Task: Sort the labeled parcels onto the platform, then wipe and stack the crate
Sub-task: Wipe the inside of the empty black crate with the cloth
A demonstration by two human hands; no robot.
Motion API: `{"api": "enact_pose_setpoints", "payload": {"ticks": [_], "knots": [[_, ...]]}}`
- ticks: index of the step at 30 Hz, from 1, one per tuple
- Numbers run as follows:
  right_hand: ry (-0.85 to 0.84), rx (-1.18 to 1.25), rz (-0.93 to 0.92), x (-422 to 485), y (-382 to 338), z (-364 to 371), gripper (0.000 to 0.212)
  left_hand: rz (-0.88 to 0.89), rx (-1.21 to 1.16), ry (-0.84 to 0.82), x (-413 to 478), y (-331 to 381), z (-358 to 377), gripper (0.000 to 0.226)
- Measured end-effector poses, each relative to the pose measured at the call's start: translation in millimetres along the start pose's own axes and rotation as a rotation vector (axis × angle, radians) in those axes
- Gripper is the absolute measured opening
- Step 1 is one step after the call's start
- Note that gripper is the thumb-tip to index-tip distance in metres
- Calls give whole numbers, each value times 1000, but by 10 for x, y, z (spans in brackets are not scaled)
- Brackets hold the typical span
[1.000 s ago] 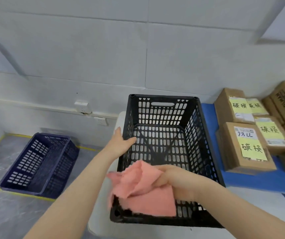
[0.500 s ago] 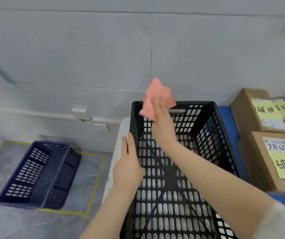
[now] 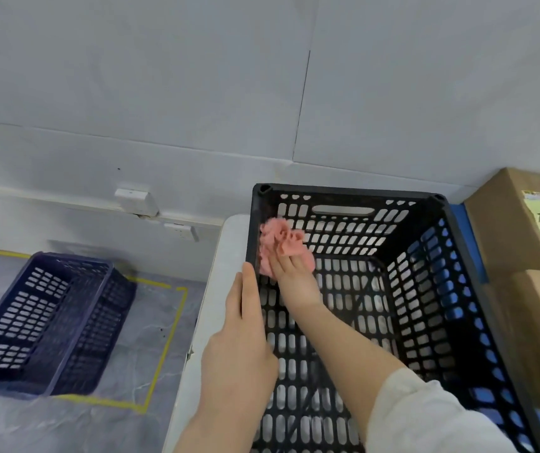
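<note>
The black crate [image 3: 343,191] fills the lower right of the frame and stands on a narrow white stand [image 3: 226,256], with its left wall close to the stand's left edge. That is probably the main risk: a hard sideways wipe against this wall could slide or tip the crate off that edge towards the floor at lower left. Its slotted walls could also snag the cloth or a fingertip.

The blue crate [image 3: 43,322] lies on the floor at left inside a yellow tape outline [image 3: 170,338], well apart, with open floor around it for stacking later. The labelled boxes [image 3: 517,223] sit at the right edge on a blue platform [image 3: 472,243] just beside the crate's right wall, so there is little room to swing on that side. A bumped box could shift.

The left hand [image 3: 242,338] is released. Its fingers lie straight along the crate's left rim, steadying it. If it lets go, nothing else I can see holds the crate.

The right hand [image 3: 294,279] reaches inside and grasps the pink cloth [image 3: 273,243], pushing it bunched against the left inner wall near the far corner. The thumb is hidden. The corner is tight, so I expect knuckles may knock the far wall.
</note>
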State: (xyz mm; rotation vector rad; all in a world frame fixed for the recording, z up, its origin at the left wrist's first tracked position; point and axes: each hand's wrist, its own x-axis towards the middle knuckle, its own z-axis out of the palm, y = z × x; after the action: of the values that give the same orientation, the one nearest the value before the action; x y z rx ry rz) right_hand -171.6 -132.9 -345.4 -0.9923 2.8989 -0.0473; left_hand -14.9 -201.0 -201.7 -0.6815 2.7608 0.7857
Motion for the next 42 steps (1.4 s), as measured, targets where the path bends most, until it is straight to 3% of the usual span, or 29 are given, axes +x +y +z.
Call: {"api": "enact_pose_setpoints", "payload": {"ticks": [5, 8, 10, 13, 15, 17, 19, 21, 25, 26, 29, 31, 33, 35, 37, 38, 40, 42], "knots": [[-284, -42, -23, 106, 51, -54, 70, -9, -15, 29, 1, -4, 3, 103], [-262, 20, 2, 43, 109, -315, 66, -7, -18, 37, -7, 20, -9, 101], [-7, 254, 4, -198, 169, -491, 71, 4, -13, 46, -28, 34, -21, 99], [599, 717, 100, -587, 181, -886, 77, -4, -24, 40, -43, 65, -51, 98], [873, 727, 194, -639, 210, -1101, 82, -13, -18, 43, -52, 80, -57, 97], [917, 599, 263, -487, 258, -1143, 89, -6, -11, 47, -55, 81, -45, 96], [752, 447, 283, -284, 291, -1012, 93, -2, -14, 55, -52, 62, -33, 96], [555, 334, 256, -134, 310, -779, 85, -1, -21, 64, -43, 54, -18, 96], [347, 23, 143, -41, 453, -345, 75, -5, -11, 85, -11, 68, -3, 96], [297, 17, 92, -93, 496, -207, 74, -4, -7, 87, -9, 67, 3, 95], [-103, 23, 83, -235, 508, -17, 67, 1, -20, 91, 2, 59, 8, 95], [-268, 68, 207, -153, 452, -99, 59, -4, -27, 90, 8, 65, 2, 95], [-390, 272, 388, -47, 373, -303, 48, -19, -33, 86, 9, 78, -15, 94], [-118, 641, 493, -113, 349, -472, 47, -19, -35, 80, -5, 90, -30, 94], [396, 1120, 595, -352, 328, -752, 55, -15, -33, 78, -19, 100, -42, 95], [632, 1213, 618, -480, 327, -901, 61, -15, -30, 80, -23, 107, -48, 94], [948, 1075, 573, -601, 346, -1185, 72, -20, -23, 83, -25, 117, -55, 93], [1008, 836, 523, -490, 415, -1257, 86, -14, -28, 89, -28, 118, -55, 93]]}}
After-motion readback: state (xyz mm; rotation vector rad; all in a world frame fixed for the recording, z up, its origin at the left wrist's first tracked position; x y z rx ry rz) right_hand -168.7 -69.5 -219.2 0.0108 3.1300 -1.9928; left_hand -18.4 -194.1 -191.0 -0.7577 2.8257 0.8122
